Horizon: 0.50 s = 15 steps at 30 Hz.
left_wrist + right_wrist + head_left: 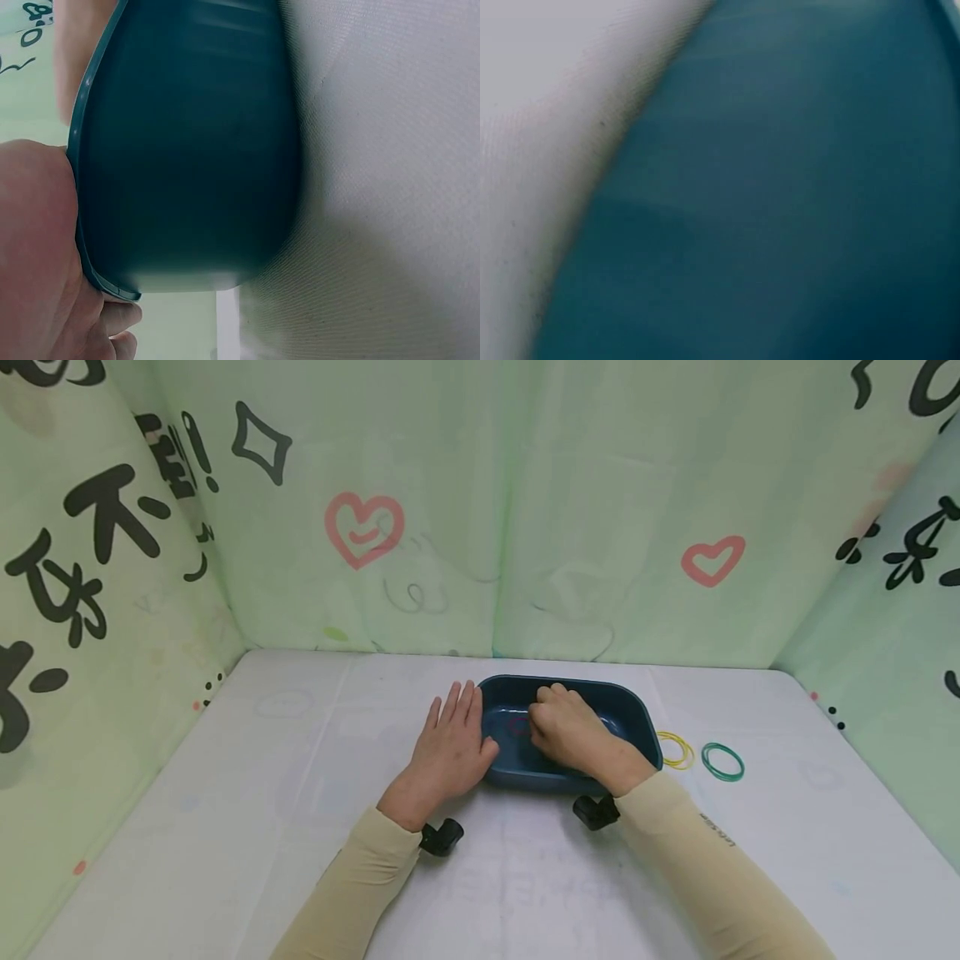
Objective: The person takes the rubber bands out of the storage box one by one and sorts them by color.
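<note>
A dark blue rectangular basin [570, 781] stands on the table. My left hand [452, 743] rests against its left rim, fingers straight and pointing away, thumb over the edge. In the left wrist view the basin's outer wall [187, 150] fills the middle, with the left hand [37, 247] at the rim. My right hand [566, 727] reaches inside the basin with its fingers curled; I cannot tell whether it holds something. Just left of that hand, a faint red loop [517, 725] shows on the basin floor. The right wrist view shows only the basin's wall [765, 180] and tabletop.
Right of the basin lie yellow rubber bands [678, 752], close by its edge, and green rubber bands [723, 762] a little farther right. A pale green printed curtain [525, 527] encloses the white table [300, 860] at the back and sides.
</note>
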Motion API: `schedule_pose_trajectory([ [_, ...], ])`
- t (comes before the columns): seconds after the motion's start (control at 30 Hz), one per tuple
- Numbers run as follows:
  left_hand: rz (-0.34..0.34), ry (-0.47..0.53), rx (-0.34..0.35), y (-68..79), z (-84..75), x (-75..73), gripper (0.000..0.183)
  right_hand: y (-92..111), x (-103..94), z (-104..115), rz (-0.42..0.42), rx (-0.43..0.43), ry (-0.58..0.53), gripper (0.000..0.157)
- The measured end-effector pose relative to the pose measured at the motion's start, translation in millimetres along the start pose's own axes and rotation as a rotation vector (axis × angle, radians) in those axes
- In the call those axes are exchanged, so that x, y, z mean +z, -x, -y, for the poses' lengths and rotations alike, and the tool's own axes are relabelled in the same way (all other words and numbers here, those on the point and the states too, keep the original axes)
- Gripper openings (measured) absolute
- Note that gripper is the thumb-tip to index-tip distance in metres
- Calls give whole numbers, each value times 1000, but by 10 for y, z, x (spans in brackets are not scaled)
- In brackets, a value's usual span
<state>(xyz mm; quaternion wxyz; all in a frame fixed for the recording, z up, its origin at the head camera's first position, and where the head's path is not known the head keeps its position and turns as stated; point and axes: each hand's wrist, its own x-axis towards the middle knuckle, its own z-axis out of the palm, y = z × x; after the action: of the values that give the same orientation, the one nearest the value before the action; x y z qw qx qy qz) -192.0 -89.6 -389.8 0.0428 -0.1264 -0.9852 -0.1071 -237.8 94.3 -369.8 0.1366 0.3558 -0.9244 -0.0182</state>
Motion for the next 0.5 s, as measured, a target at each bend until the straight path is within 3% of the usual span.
schedule_pose_trajectory([
  [0.5,-2,-4,-4,-2,-8,-2,67,71,-234,-50,27,12,-3,7],
])
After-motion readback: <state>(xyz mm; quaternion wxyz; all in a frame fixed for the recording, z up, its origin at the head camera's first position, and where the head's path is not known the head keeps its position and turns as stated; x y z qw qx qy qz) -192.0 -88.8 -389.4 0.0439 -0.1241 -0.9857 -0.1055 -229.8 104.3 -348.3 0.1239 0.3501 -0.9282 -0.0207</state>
